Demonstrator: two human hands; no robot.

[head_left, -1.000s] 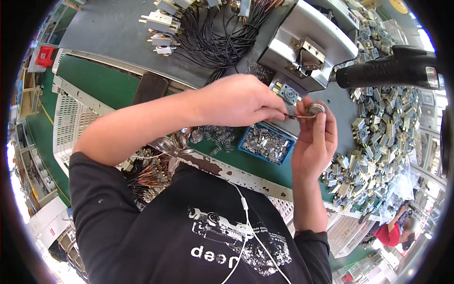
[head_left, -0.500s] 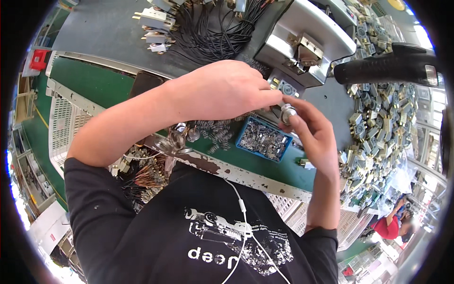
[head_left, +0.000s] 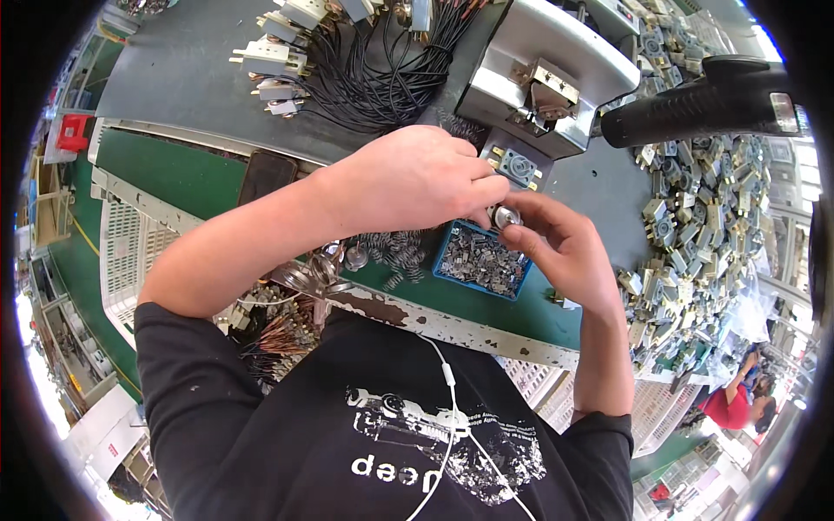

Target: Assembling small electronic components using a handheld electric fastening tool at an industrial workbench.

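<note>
My right hand (head_left: 569, 247) is closed around a small round silver metal part (head_left: 506, 217), gripping it between thumb and fingers. My left hand (head_left: 434, 178) reaches across from the left with its fingers pinched together right beside that part. Whatever lies between the left fingertips is hidden. Just beyond the hands, a grey square plug piece with brass pins (head_left: 514, 167) lies at the foot of the metal press (head_left: 552, 74). Below the hands is a blue tray (head_left: 476, 285) full of small metal pieces. Loose coil springs (head_left: 395, 252) are scattered on the green surface left of the tray.
Black cables with plug ends (head_left: 382, 69) cover the far middle of the bench. A black-handled tool (head_left: 695, 113) juts in from the right, above a large heap of grey plug parts (head_left: 695, 234). Shiny round metal pieces (head_left: 304, 273) sit near the bench's front edge. Another person (head_left: 734, 404) is at far right.
Both hands have shifted slightly left and nearer, bringing the round metal part with them. The left fingers now sit lower, against the part; the grey plug piece shows more fully.
</note>
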